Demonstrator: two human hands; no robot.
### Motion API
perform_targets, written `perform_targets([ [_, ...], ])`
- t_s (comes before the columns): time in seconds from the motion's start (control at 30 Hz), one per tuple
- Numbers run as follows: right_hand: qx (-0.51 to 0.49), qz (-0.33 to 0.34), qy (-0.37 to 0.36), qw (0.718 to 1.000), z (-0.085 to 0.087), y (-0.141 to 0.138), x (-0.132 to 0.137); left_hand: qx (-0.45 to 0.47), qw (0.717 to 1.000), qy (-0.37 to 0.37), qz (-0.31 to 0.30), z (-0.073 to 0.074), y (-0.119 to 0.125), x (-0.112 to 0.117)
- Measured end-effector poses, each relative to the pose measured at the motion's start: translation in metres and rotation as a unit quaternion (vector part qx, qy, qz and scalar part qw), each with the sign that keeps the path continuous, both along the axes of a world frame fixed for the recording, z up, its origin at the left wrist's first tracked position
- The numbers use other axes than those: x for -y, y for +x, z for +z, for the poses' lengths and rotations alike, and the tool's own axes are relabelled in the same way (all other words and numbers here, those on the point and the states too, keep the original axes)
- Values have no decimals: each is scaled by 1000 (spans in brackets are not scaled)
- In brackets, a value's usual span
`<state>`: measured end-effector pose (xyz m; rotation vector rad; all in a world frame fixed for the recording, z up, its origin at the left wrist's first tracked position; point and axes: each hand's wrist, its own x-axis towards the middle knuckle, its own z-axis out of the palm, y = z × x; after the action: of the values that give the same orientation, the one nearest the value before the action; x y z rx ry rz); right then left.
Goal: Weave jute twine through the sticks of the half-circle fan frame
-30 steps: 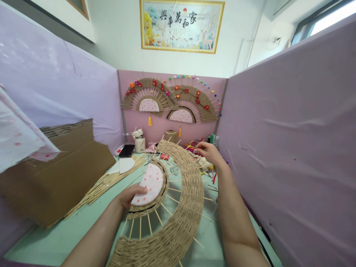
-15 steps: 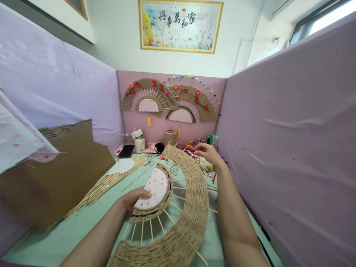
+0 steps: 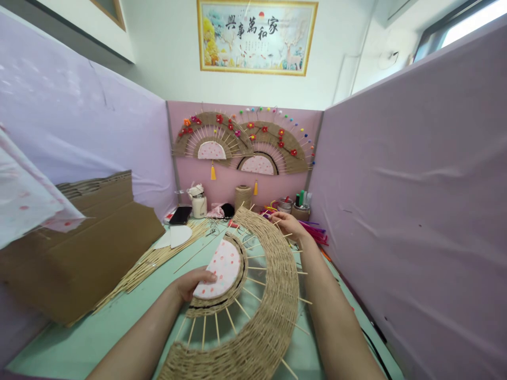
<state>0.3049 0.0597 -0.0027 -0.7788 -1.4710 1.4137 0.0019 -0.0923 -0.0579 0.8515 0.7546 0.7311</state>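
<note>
A half-round woven twine fan (image 3: 277,295) on thin wooden spokes lies on the green table (image 3: 99,327). Its middle is a pink spotted fabric half-disc (image 3: 222,266). My left hand (image 3: 190,282) grips the near edge of that half-disc, thumb on top, fingers under it. My right hand (image 3: 287,224) reaches to the fan's far rim, fingers curled and pinched at the spoke tips there. What lies between those fingertips is too small to make out.
A bundle of bamboo sticks (image 3: 154,258) and white half-discs (image 3: 176,235) lie left of the fan. Cardboard sheets (image 3: 79,248) lean at left. At the back stand a twine spool (image 3: 243,196), a phone (image 3: 180,215), cups with pens (image 3: 300,207), pipe cleaners (image 3: 315,232). Two finished fans (image 3: 241,142) hang on the pink partition.
The fan has turned slightly, its far end swinging right and its near end toward me. My right hand moved a little left and nearer along the far rim. My left hand kept its hold.
</note>
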Motion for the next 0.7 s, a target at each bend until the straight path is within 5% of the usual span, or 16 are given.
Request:
perform_targets([
  [0.3,-16,-53,54,997,4,-20,-5,-2,999,-2,44,-6,-7,-7],
  [0.57,-45,-56,69,995,6,-16,-8,26,993,78,85,24,7,-14],
  [0.7,13,-21,126,992,14,-23,3,106,985,66,122,21,1,-15],
])
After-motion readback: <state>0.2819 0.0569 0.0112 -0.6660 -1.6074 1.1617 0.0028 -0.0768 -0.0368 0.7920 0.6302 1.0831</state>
